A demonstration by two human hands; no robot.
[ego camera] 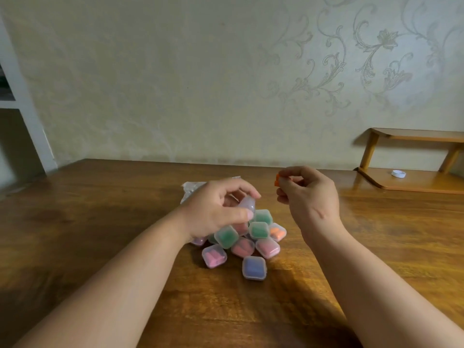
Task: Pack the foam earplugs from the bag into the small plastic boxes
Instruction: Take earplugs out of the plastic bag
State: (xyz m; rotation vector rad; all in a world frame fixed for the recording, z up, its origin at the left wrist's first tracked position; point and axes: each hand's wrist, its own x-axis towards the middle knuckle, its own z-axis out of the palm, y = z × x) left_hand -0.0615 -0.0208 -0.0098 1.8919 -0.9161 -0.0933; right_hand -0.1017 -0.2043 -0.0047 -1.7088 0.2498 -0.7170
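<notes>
My right fingers (292, 173) pinch an orange earplug (277, 180), held up right of the pile. My left fingers (237, 214) grip a clear box (247, 205) over the filled boxes (261, 244), bag (190, 189) behind. Risk: squeezed foam slips and drops among them.

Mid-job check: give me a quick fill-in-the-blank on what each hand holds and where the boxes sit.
1. The right hand pinches an ____ foam earplug.
2. The left hand grips one small clear plastic ____.
3. The pile of filled plastic boxes rests on the brown ____ table.
Missing words: orange; box; wooden.
</notes>
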